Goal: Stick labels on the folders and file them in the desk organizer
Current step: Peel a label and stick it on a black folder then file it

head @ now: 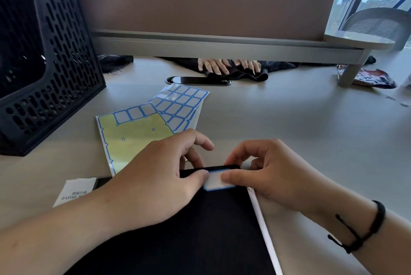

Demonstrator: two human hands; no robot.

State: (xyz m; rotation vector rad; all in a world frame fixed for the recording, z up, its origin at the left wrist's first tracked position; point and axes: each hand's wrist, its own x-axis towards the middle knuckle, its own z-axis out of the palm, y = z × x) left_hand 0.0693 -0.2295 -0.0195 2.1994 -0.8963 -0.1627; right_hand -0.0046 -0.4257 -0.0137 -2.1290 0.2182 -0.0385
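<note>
A black folder (200, 230) lies flat on the desk in front of me, its far corner pointing away. A white label with a blue border (216, 182) sits on that far corner. My left hand (160, 176) rests on the folder and its thumb presses the label's left edge. My right hand (273, 174) pinches the label's right edge between thumb and curled fingers. Beyond the hands lie label sheets: a mostly peeled yellow backing sheet (133, 141) and a stack of full sheets (182, 105). The black mesh desk organizer (44, 63) stands at the far left.
A white paper slip with printed text (73, 191) lies left of the folder. A desk divider (222, 45) spans the back; under it another person's hands (229, 66) rest on dark cloth. A cable grommet (198, 80) and a snack wrapper (367, 77) lie farther back.
</note>
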